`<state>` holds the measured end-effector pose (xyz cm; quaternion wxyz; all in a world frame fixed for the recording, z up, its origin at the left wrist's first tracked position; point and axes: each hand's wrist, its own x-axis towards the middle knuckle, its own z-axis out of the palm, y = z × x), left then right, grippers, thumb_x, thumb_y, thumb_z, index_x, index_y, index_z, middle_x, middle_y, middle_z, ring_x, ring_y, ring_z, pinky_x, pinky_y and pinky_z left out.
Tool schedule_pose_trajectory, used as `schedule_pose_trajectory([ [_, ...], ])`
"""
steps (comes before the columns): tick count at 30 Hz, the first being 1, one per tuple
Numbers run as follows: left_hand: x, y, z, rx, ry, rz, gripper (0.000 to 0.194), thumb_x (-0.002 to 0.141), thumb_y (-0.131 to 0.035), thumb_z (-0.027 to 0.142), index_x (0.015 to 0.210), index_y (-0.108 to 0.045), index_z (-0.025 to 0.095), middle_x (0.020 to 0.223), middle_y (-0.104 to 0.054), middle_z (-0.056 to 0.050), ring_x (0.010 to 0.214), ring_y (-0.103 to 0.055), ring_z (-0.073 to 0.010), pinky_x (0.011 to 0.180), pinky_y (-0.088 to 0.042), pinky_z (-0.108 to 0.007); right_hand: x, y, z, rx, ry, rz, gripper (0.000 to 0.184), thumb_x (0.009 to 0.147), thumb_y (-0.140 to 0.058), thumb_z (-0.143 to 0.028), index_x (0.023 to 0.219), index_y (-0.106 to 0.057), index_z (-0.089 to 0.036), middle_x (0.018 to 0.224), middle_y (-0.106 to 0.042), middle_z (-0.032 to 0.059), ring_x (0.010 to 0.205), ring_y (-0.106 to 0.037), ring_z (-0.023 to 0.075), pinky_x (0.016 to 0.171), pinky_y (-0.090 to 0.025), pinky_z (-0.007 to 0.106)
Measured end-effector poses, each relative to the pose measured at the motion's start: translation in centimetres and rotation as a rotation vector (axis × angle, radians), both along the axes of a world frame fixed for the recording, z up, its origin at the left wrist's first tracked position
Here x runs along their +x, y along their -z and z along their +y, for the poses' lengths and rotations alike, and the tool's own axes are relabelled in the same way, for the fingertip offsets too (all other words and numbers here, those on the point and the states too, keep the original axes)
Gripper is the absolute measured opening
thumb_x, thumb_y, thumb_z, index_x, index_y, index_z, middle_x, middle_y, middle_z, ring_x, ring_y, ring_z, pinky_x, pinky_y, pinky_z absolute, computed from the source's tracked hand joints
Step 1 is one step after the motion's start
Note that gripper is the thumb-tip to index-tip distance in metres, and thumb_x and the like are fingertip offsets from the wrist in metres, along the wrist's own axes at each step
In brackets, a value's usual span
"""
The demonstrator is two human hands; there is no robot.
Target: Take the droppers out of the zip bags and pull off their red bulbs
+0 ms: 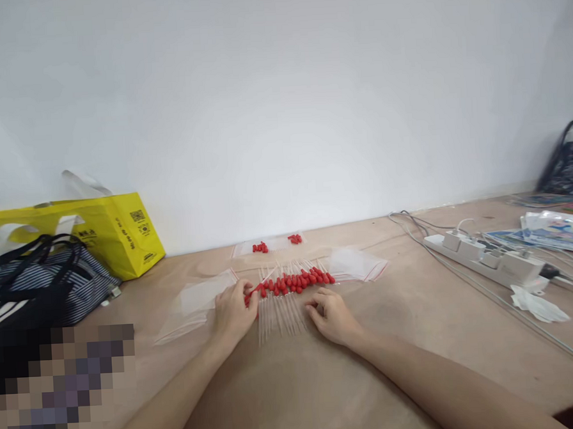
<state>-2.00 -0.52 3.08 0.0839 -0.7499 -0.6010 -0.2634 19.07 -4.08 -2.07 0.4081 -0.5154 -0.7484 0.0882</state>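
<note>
Surface: a tan, smooth tabletop (286, 394) is backed by a plain white wall (281, 112).
Red-bulbed sticks: slender translucent sticks with glossy red bulb ends (297, 282) are laid side by side at the clock's centre.
Left hand (236, 310): placed at 8 o'clock; a red-ended stick appears to be pinched between fingertips.
Right hand (333, 314): placed at 4 o'clock, loosely curled with a narrow gap; whether anything is held cannot be told.
Handling: very light, slim and rather bendable stems are to be expected, with softer, possibly squeezable bulbs; rolling seems likely.
Hold: best taken just below the bulb, where the stem is least easily bent.
Clear bags: flat clear plastic bags with red seal lines are set at 9 o'clock (202, 296) and 2 o'clock (354, 262).
Small red pieces (260, 248): seen towards 12 o'clock.
Writing: a square code and black characters are printed on the bright yellow carrier bag (109, 227) at 10 o'clock; too blurred to be read.
</note>
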Motion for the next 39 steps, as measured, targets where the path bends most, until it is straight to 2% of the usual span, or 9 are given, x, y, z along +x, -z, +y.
schedule_pose_trajectory([
  [3, -2.1, 0.8, -2.0, 0.114, 0.136, -0.119, 0.011, 0.077, -0.043, 0.029, 0.078, -0.048, 0.019, 0.073, -0.061, -0.002, 0.071, -0.058, -0.0181, 0.069, -0.041, -0.031, -0.1, -0.2, -0.1, 0.078, -0.011, 0.025, 0.015, 0.074, -0.047, -0.012, 0.079, -0.060, -0.018, 0.074, -0.057, 0.0033, 0.073, -0.050, 0.0157, 0.067, -0.040, 0.027],
  [6, -3.0, 1.9, -3.5, 0.210, 0.290, -0.132, 0.012, 0.079, -0.042, 0.030, 0.080, -0.048, 0.020, 0.073, -0.060, -0.001, 0.071, -0.057, -0.0174, 0.069, -0.041, -0.030, -0.3, -0.7, -0.5, 0.208, -0.015, 0.016, 0.025, 0.075, -0.050, -0.018, 0.100, -0.056, -0.019, 0.088, -0.056, 0.0066, 0.084, -0.049, 0.0186, 0.076, -0.039, 0.033],
  [9, -2.4, 2.5, -4.1, 0.259, 0.375, -0.067, 0.010, 0.080, -0.043, 0.028, 0.080, -0.049, 0.020, 0.074, -0.061, -0.002, 0.073, -0.056, -0.0176, 0.073, -0.040, -0.033, -0.5, -1.2, -1.0, 0.273, -0.056, -0.110, 0.035, 0.075, -0.054, -0.026, 0.109, -0.052, -0.020, 0.099, -0.054, 0.0088, 0.092, -0.046, 0.0215, 0.079, -0.036, 0.037],
  [14, -0.9, 2.5, -4.2, 0.281, 0.474, -0.002, 0.009, 0.081, -0.043, 0.026, 0.079, -0.050, 0.019, 0.074, -0.063, -0.001, 0.071, -0.057, -0.0161, 0.076, -0.036, -0.034, -1.0, -1.3, -1.0, 0.285, -0.159, -0.270, 0.028, 0.079, -0.053, -0.032, 0.105, -0.056, -0.023, 0.095, -0.060, 0.0068, 0.090, -0.046, 0.0206, 0.081, -0.029, 0.039],
  [19, -0.6, 2.4, -4.5, 0.312, 0.527, -0.013, 0.007, 0.079, -0.046, 0.022, 0.079, -0.051, 0.018, 0.073, -0.063, 0.000, 0.071, -0.056, -0.0151, 0.076, -0.035, -0.033, -1.3, -1.1, -0.6, 0.279, -0.182, -0.318, 0.019, 0.083, -0.047, -0.028, 0.096, -0.061, -0.023, 0.075, -0.062, 0.0036, 0.080, -0.047, 0.0174, 0.080, -0.026, 0.037],
  [24, 0.0, 2.2, -4.5, 0.271, 0.553, 0.047, 0.016, 0.078, -0.051, 0.027, 0.091, -0.058, 0.021, 0.086, -0.064, -0.002, 0.083, -0.054, -0.0181, 0.079, -0.034, -0.034, -1.4, -1.2, -0.7, 0.303, -0.185, -0.355, 0.021, 0.085, -0.042, -0.028, 0.091, -0.062, -0.023, 0.066, -0.059, 0.0024, 0.073, -0.044, 0.0158, 0.076, -0.026, 0.035],
  [27, 0.5, 2.2, -4.3, 0.287, 0.558, 0.053, 0.012, 0.080, -0.051, 0.029, 0.082, -0.061, 0.023, 0.083, -0.065, 0.000, 0.080, -0.054, -0.0168, 0.079, -0.033, -0.035, -1.5, -1.1, -0.9, 0.328, -0.200, -0.367, 0.023, 0.086, -0.041, -0.027, 0.090, -0.062, -0.023, 0.064, -0.058, 0.0021, 0.072, -0.043, 0.0153, 0.077, -0.025, 0.035],
  [30, 0.7, 2.1, -4.3, 0.299, 0.556, 0.069, 0.017, 0.082, -0.048, 0.026, 0.073, -0.062, 0.023, 0.076, -0.066, 0.001, 0.076, -0.054, -0.0156, 0.081, -0.032, -0.037, -1.4, -1.1, -1.0, 0.327, -0.226, -0.368, 0.022, 0.085, -0.041, -0.025, 0.085, -0.063, -0.023, 0.061, -0.056, 0.0017, 0.069, -0.042, 0.0148, 0.076, -0.025, 0.034],
  [39, 0.4, 2.0, -4.9, 0.287, 0.585, 0.129, 0.019, 0.081, -0.046, 0.020, 0.071, -0.061, 0.024, 0.073, -0.067, 0.003, 0.075, -0.054, -0.0158, 0.085, -0.029, -0.040, -1.1, -1.3, -1.3, 0.304, -0.274, -0.358, 0.023, 0.084, -0.041, -0.022, 0.077, -0.062, -0.022, 0.057, -0.054, 0.0015, 0.067, -0.039, 0.0148, 0.074, -0.026, 0.034],
])
